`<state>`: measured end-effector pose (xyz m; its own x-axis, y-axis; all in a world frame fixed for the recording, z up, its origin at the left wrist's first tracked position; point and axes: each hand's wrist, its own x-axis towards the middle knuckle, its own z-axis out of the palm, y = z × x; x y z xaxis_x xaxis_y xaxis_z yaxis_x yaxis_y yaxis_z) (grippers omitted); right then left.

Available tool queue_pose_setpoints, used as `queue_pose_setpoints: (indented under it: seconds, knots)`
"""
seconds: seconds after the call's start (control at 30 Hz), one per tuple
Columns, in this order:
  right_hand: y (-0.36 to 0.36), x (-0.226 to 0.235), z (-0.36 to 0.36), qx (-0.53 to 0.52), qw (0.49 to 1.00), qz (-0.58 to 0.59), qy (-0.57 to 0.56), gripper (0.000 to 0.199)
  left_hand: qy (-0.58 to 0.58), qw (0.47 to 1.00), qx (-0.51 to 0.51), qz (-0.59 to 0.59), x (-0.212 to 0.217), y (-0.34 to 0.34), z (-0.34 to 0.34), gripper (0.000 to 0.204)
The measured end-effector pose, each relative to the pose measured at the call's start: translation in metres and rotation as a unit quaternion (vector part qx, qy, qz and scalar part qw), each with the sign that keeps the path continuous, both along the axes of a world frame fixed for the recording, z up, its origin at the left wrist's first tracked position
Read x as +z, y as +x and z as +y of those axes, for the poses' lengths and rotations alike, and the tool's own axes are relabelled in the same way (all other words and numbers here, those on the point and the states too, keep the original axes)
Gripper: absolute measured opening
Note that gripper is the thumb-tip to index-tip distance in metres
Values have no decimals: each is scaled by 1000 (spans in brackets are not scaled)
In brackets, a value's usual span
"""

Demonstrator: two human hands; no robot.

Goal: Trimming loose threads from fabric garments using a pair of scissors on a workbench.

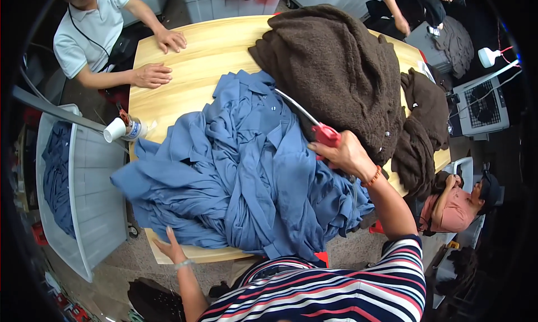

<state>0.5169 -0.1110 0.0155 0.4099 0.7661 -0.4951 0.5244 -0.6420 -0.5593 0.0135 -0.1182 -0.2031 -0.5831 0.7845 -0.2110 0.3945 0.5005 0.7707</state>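
My right hand [342, 154] grips a red-handled tool [326, 135] with a long white tip that reaches out over a heap of blue shirts [235, 170]. The heap covers the near half of a light wooden table [185, 70]. My left hand [171, 248] lies flat with fingers apart at the table's near edge, just under the overhanging blue cloth. A large pile of dark brown knitwear [342, 70] sits behind the blue heap, at the far right of the table.
A person in a white shirt rests both hands [154, 75] on the table's far left. A white bin [78, 198] with blue cloth stands at left; a tape roll [131, 128] hangs at the table edge. A seated person [457, 204] is at right. Grey bins stand behind.
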Motion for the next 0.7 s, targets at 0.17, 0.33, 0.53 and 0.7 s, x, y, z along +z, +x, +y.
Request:
queue_pose_setpoints:
  seconds: [0.17, 0.33, 0.53, 0.7]
  knots:
    - [8, -64, 49, 48, 984, -159, 62, 37, 34, 946, 58, -318, -39, 26, -26, 86]
    - [-35, -187, 72, 29, 990, -128, 57, 35, 72, 946, -62, -311, -22, 82, 15, 78]
    - [-118, -181, 68, 145, 988, 20, 52, 40, 41, 936, -69, -342, -16, 67, -4, 74]
    - [-109, -158, 74, 231, 971, 55, 11, 51, 47, 927, -80, -362, -50, 17, -36, 74]
